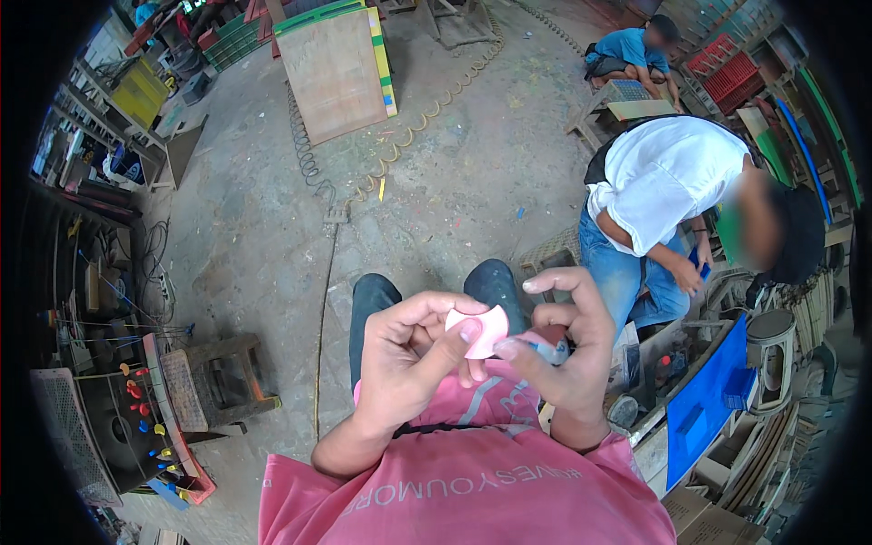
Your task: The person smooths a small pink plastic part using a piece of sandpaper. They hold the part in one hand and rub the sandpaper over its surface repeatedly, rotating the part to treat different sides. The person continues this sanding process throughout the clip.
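Pale-pink, curve-notched piece (489,334) clamped in left hand (406,352), probably for steadiness; right hand (581,359) pinches some reddish-brown scrap (549,336), looks like.

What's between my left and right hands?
In the head view, a small, pale pink piece with curved edges lies between your left hand, which holds it, and your right hand.

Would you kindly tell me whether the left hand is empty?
No, the left hand holds the pink piece between its thumb and fingers.
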Demonstrator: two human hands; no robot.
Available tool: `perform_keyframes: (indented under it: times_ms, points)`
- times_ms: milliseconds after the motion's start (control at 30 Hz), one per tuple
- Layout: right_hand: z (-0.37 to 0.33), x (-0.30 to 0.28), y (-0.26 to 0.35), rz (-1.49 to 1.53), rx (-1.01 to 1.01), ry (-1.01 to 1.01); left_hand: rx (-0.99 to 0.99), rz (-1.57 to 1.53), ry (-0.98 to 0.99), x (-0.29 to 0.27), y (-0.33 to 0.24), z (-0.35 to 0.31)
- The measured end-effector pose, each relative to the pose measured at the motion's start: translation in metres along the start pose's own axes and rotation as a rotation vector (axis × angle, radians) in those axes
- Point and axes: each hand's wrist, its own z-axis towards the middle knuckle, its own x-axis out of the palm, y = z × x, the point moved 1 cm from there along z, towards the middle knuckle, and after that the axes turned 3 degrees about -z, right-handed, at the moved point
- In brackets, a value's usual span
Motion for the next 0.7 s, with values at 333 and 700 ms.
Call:
perform_keyframes:
  times_ms: [333,700]
  points:
    - [0.004,0.004,0.003,0.268,0.068,0.006,0.051,0.018,0.04,0.008,0.007,0.003]
    - [0.002,-0.006,-0.004,0.338,0.179,-0.083,-0.013,0.059,0.021,0.02,-0.001,0.014]
